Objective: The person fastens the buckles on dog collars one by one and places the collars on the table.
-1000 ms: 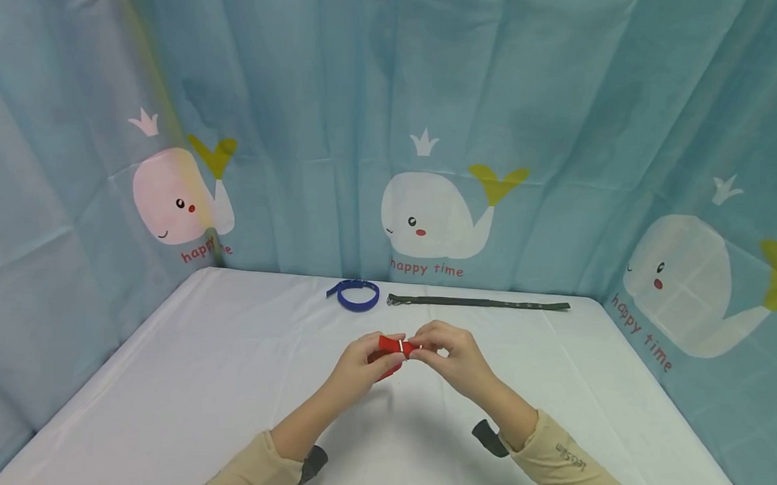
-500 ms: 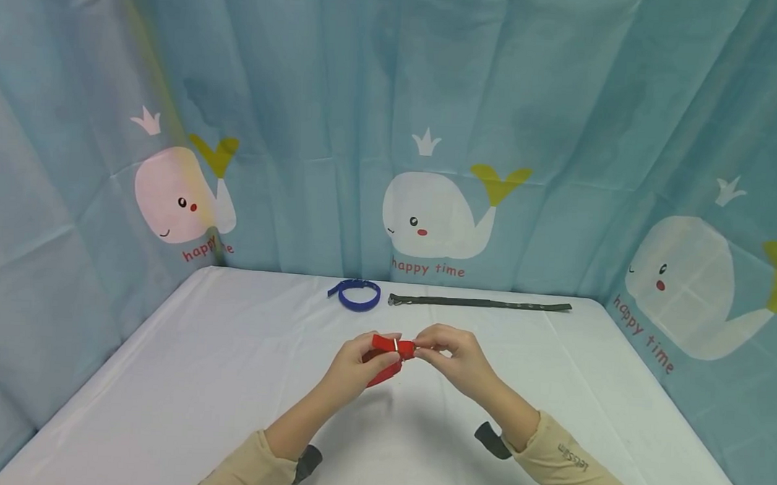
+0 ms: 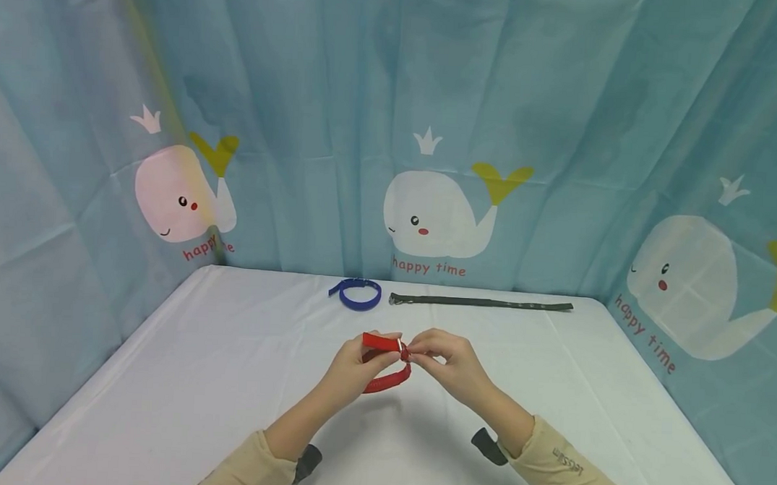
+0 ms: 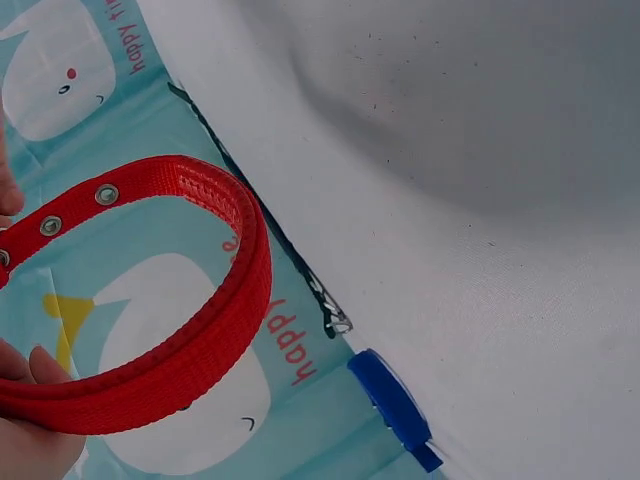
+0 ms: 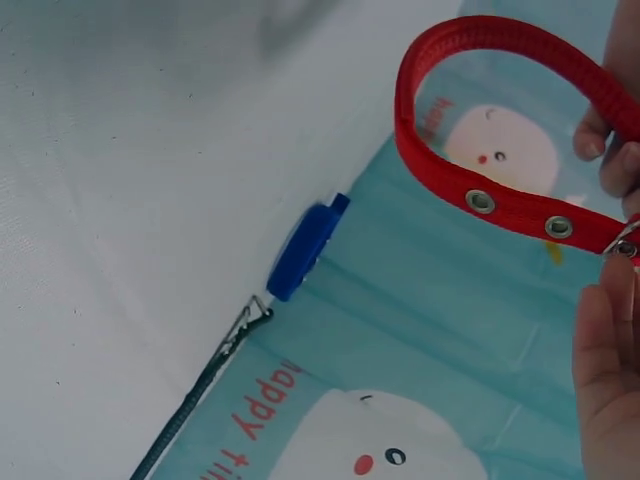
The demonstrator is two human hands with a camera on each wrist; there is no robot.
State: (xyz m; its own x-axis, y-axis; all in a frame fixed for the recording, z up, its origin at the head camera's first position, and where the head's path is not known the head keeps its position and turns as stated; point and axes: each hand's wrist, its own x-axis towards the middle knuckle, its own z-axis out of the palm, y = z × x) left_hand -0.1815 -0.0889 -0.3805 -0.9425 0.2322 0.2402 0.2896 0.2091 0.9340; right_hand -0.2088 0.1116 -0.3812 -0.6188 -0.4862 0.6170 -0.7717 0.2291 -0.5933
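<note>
Both hands hold a red pet collar above the middle of the table; it is bent into a loop. My left hand grips the collar between thumb and fingers, with a red strap end sticking up over it. Fingertips of my right hand pinch the collar at its metal buckle. In the right wrist view, metal-rimmed eyelets run along the strap towards that buckle. The left wrist view shows the padded band curving away from the fingers.
At the back of the white table lies a blue collar, coiled into a ring. To its right a dark green collar is stretched out straight. A blue curtain with printed whales surrounds the table's back and sides.
The red strap end has slid leftward through the buckle and shows longer over the left hand. The loop now hangs more open below the hands. Collars at the back stay put.
</note>
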